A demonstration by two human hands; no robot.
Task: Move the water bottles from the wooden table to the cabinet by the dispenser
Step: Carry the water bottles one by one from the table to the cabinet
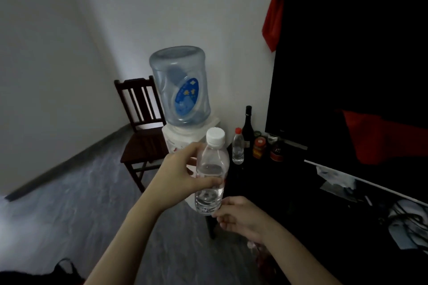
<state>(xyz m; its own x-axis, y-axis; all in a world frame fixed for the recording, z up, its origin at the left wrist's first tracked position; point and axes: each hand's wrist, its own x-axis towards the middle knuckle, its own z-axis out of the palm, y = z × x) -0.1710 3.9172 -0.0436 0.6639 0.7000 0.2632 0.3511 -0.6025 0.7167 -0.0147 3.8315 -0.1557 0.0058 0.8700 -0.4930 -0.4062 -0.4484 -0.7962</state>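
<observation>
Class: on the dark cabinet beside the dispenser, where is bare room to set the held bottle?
Free: the dark cabinet top in front of the small red-capped clear bottle, towards its near edge. Crowded: the back, with the tall dark glass bottle and jars.

Lighting, as I see it: dim room, soft daylight from left on floor (58, 203); cabinet (289, 203) side nearly black. Slight blur on both hands. Wide-angle bending at edges. No glare.

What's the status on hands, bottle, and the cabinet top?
Left hand gripping white-capped bottle mid-body; right hand at its base. Bottle upright, in the air, short of the cabinet. Red-capped bottle, dark bottle and jars crowd the cabinet's back corner.
</observation>
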